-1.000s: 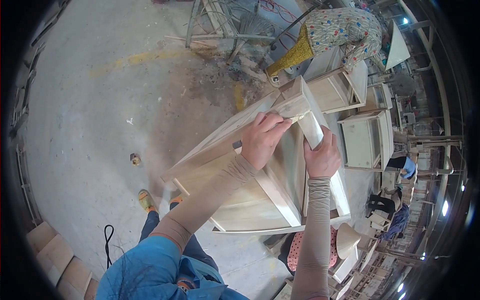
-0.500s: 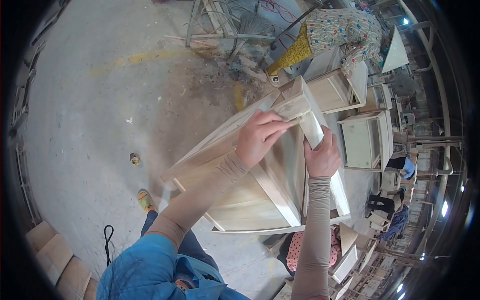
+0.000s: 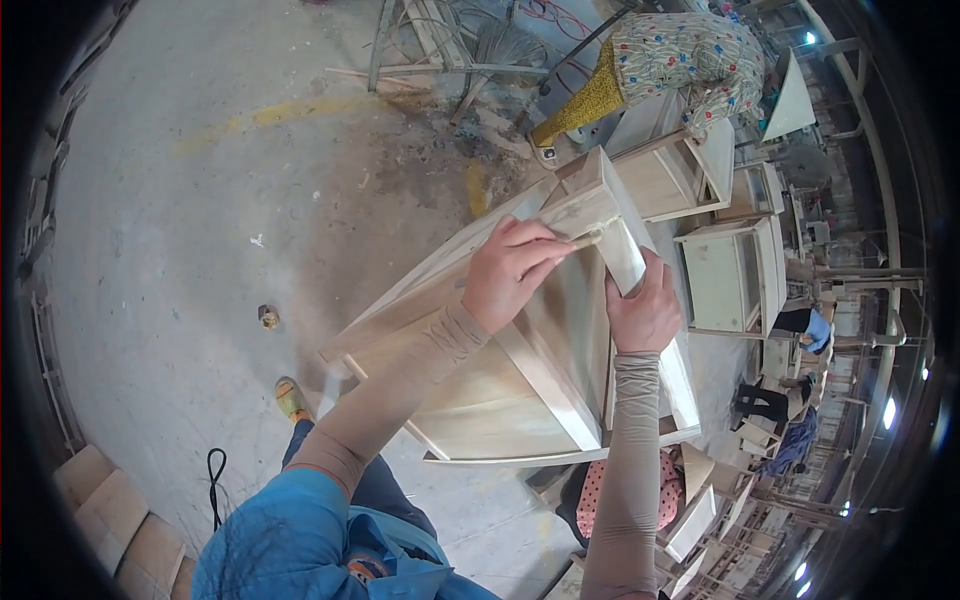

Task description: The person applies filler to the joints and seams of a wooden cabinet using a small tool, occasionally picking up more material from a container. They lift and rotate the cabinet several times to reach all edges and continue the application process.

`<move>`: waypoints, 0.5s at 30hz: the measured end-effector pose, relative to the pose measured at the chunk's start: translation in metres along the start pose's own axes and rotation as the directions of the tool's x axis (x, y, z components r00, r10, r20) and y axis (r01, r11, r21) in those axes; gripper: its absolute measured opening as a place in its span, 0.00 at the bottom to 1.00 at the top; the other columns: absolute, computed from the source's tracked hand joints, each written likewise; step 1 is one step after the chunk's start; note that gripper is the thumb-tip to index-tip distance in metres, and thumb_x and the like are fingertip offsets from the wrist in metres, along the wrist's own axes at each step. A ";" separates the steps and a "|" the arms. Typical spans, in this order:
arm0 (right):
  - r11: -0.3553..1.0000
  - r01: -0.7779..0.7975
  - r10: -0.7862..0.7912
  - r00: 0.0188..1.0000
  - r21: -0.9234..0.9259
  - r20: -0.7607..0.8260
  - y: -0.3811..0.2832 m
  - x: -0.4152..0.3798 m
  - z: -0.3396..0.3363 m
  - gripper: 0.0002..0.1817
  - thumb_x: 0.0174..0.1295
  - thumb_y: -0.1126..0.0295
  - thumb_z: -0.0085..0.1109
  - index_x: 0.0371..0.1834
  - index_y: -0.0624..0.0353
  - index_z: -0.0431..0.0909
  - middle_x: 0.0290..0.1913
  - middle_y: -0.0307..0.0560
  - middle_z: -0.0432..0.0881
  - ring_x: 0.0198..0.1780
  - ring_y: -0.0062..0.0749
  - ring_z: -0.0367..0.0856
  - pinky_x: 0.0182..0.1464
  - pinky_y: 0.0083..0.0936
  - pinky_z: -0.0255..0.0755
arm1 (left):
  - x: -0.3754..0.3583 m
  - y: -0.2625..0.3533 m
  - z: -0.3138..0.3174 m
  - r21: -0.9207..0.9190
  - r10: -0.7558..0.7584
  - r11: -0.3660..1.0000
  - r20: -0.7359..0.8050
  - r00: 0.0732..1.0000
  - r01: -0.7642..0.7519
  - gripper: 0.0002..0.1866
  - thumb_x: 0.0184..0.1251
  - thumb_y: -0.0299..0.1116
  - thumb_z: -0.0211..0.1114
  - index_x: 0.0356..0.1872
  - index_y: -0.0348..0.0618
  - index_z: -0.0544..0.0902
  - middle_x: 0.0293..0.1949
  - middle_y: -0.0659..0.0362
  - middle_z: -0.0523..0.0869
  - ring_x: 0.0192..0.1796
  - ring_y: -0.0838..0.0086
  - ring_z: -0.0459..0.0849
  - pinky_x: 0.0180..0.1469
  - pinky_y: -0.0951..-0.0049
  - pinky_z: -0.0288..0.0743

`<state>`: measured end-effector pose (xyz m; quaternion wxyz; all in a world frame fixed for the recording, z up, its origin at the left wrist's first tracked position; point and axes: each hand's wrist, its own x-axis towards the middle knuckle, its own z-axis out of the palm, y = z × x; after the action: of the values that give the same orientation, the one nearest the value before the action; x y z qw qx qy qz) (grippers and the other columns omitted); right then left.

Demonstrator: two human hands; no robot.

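Observation:
A pale, unpainted wooden furniture piece (image 3: 470,405), with framed panels and a raised corner, stands tilted in the view before me. My left hand (image 3: 500,275) is closed in a pinch round a small brush (image 3: 585,242). The brush tip is at the corner joint, where a whitish smear shows beside a pale rail (image 3: 624,258). My right hand (image 3: 645,312) wraps round that rail just below the joint, thumb on the near side. Both forearms wear beige sleeves.
A person in a patterned top (image 3: 685,65) bends over another wooden cabinet (image 3: 665,185). Someone in pink dots (image 3: 620,495) is close by the near end. A small container (image 3: 268,317) sits on the floor. Stacked boards (image 3: 115,510) and a black cable loop (image 3: 215,485) lie lower left.
My left hand and the brush have drawn back slightly to the left from the joint. My right hand keeps its hold on the rail.

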<state>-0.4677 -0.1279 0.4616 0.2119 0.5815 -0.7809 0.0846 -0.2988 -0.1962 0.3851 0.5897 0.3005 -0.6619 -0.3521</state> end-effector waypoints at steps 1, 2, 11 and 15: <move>1.000 0.001 -0.001 1.000 -0.003 -0.004 0.000 0.000 0.000 0.32 0.41 0.63 0.77 0.54 0.48 0.77 0.43 0.45 0.82 0.38 0.48 0.84 0.39 0.40 0.78 | 0.000 0.000 0.000 -0.002 -0.019 1.000 -0.002 1.000 0.019 0.10 0.57 0.24 0.70 0.41 0.47 0.89 0.37 0.64 0.85 0.39 0.67 0.77 0.43 0.70 0.74; 1.000 -0.003 0.003 1.000 -0.009 0.000 0.000 0.001 0.000 0.32 0.41 0.63 0.77 0.54 0.48 0.77 0.43 0.45 0.82 0.38 0.48 0.84 0.39 0.40 0.78 | 0.000 -0.001 -0.001 -0.006 -0.039 0.999 -0.004 0.999 0.039 0.11 0.57 0.22 0.70 0.40 0.45 0.89 0.38 0.63 0.85 0.39 0.67 0.78 0.44 0.70 0.74; 1.000 -0.007 0.007 1.000 -0.018 0.002 0.000 0.000 0.000 0.32 0.41 0.63 0.77 0.54 0.48 0.77 0.43 0.45 0.82 0.38 0.48 0.84 0.38 0.40 0.78 | 0.000 -0.006 -0.004 0.008 -0.020 1.000 -0.055 0.998 0.020 0.12 0.56 0.23 0.71 0.41 0.48 0.89 0.37 0.63 0.84 0.38 0.66 0.77 0.42 0.69 0.74; 1.000 -0.002 0.002 1.000 -0.024 -0.008 -0.001 0.000 0.001 0.31 0.41 0.62 0.77 0.53 0.48 0.77 0.43 0.44 0.82 0.38 0.47 0.84 0.38 0.40 0.78 | -0.002 -0.004 0.002 0.058 0.014 0.998 -0.111 0.994 -0.007 0.12 0.55 0.24 0.71 0.40 0.49 0.89 0.36 0.65 0.83 0.37 0.67 0.76 0.42 0.68 0.74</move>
<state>-0.4674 -0.1286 0.4610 0.2218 0.5777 -0.7817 0.0776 -0.3002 -0.1970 0.3802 0.6186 0.3331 -0.6394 -0.3123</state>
